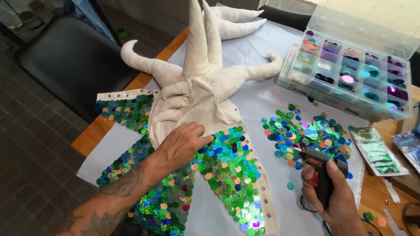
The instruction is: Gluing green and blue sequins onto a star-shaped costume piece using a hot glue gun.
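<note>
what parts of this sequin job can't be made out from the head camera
- Fabric under the left hand: hidden by the palm, so whether sequins lie there cannot be told.
- Glue gun: its grip is wrapped by the right hand; the cord runs off the bottom edge.
- Sequined piece: lower end cut off by the bottom edge.
- Sequin box: far compartments too small and glary to sort by colour.
</note>
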